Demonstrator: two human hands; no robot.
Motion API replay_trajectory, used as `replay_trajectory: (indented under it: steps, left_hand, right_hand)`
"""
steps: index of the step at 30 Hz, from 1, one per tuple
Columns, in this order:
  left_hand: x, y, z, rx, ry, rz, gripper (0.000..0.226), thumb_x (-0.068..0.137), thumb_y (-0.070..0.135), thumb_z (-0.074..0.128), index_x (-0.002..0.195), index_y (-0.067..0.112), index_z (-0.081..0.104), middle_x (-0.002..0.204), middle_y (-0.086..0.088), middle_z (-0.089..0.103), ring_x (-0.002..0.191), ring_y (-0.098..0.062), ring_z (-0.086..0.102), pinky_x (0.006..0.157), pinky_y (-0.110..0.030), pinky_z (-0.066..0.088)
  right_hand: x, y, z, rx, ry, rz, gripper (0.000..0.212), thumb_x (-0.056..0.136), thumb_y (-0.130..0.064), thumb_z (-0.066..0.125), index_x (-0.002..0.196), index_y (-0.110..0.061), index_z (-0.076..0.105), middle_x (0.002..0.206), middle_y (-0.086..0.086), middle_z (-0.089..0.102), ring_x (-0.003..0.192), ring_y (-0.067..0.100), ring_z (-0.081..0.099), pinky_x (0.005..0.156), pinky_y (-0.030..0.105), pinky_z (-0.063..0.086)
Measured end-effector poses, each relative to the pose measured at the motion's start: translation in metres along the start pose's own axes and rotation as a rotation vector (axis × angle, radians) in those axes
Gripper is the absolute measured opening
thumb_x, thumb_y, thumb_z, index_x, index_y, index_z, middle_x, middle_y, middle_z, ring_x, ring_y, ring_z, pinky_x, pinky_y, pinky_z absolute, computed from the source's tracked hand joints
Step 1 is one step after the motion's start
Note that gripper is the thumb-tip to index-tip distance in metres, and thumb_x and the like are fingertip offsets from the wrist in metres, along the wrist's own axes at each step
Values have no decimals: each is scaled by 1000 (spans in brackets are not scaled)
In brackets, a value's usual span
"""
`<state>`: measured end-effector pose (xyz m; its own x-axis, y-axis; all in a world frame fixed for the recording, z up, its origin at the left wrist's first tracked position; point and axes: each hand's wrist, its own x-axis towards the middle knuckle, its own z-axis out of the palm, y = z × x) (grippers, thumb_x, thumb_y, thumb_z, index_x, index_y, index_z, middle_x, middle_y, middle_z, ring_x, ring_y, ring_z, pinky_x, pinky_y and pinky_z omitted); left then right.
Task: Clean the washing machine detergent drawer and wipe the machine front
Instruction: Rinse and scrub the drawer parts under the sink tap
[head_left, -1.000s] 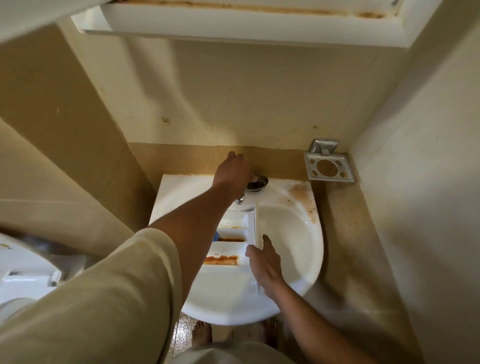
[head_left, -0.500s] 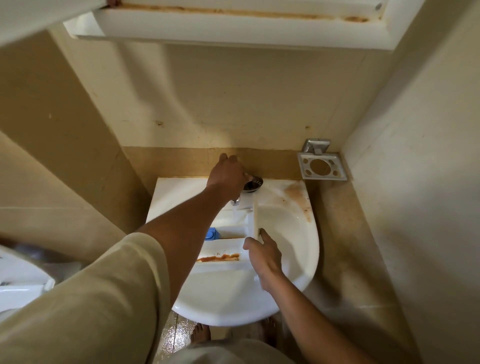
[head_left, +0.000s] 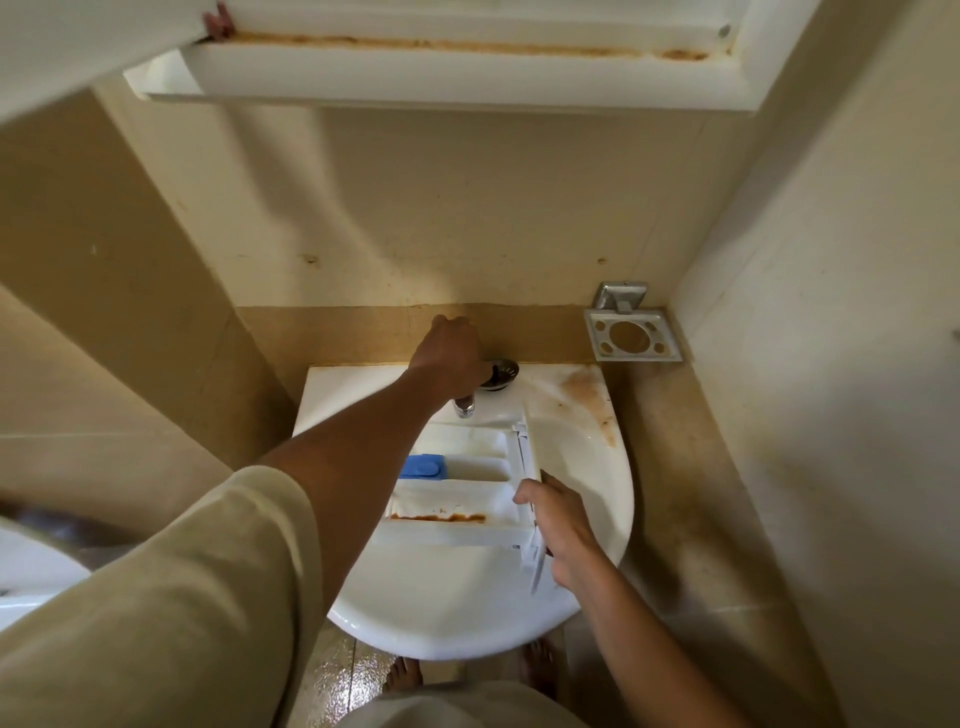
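I have the detergent drawer (head_left: 457, 488) lying across the basin of the sink (head_left: 467, 618), compartments up, directly below the tap (head_left: 464, 406). My right hand (head_left: 558, 525) is closed round the drawer's front panel at its right end, fingers curled over the top edge, steadying it. My left hand (head_left: 451, 353) is reached to the back of the sink and sits over the tap head; the fingers are bent down on it, though how firmly they grip I cannot tell. No running water is visible. Findings on the drawer: a rust-brown crust along the near compartment, a fainter brown film in the far one, a blue insert (head_left: 423, 466) in the middle. A similar brown stain marks the sink's rear right corner.

Judgement: the rinsing step is in hand, at its start. Next I need the tap turned on, then the drawer held under the flow with the crusted compartment tilted toward it. Scrubbing looks necessary; no brush or cloth is in view
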<state>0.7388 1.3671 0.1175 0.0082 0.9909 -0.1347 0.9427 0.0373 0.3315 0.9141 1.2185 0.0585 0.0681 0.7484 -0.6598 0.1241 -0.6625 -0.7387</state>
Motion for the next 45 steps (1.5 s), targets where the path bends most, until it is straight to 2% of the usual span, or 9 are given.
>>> replay_trajectory:
  steps: [12,16,21,27,31,34,39,42,45]
  left_hand:
    - [-11,-25,-2,-44,-14,199,31,96,13,59,125,8,69,142,-4,55,134,-28,39,109,-32,33]
    - [-24,-39,2,-150,89,240,31,100,18,57,129,12,66,138,-4,59,131,-27,48,106,-32,38]
    - [-53,-68,17,-359,216,-74,34,99,25,60,129,11,62,131,-8,64,115,-26,61,98,-34,50]
    - [-86,-98,27,-721,-568,-523,47,97,40,65,122,1,65,109,-12,68,93,-25,65,73,-31,56]
    - [-108,-106,28,-817,-784,-603,39,93,38,70,120,10,65,92,-8,78,82,-21,75,59,-28,59]
    - [-125,-110,32,-880,-732,-636,36,93,24,69,124,7,62,101,-12,74,88,-25,72,65,-34,60]
    - [-162,-93,45,-1140,-480,-740,26,95,3,54,121,2,58,112,-20,66,100,-35,65,81,-44,57]
    - [-183,-68,50,-1294,-307,-804,22,95,-3,45,100,9,63,92,-15,71,81,-29,69,70,-41,60]
    - [-194,-43,58,-1370,-164,-868,25,95,-1,45,115,6,59,97,-17,72,81,-30,71,52,-33,59]
  right_hand:
    - [15,19,-20,71,-72,-14,36,60,-26,63,95,-29,74,86,1,68,88,25,58,76,35,46]
    - [21,15,-30,-2,-130,6,38,57,-23,63,94,-28,74,96,6,70,97,29,61,85,41,48]
    - [35,-6,-51,-151,-284,49,40,68,-18,66,107,-19,72,103,17,71,98,35,62,89,43,44]
    - [69,-37,-49,-387,-525,182,35,92,-4,61,127,-6,64,126,22,67,115,38,63,102,47,51]
    - [85,-50,-35,-430,-598,200,31,98,-11,61,129,-14,64,121,10,72,116,28,65,85,35,58]
    - [90,-68,-18,-614,-528,59,38,95,-21,69,133,-18,62,119,-9,67,116,10,59,94,24,49]
    - [103,-85,14,-860,-321,-301,45,80,-17,83,123,-8,70,118,9,71,111,24,65,85,27,47]
    - [98,-83,17,-748,-271,-323,68,82,-19,81,143,-13,52,134,9,58,115,23,58,81,25,45]
    - [84,-67,-2,-488,-204,-204,63,88,-35,74,143,-17,49,137,3,57,113,19,59,90,33,51]
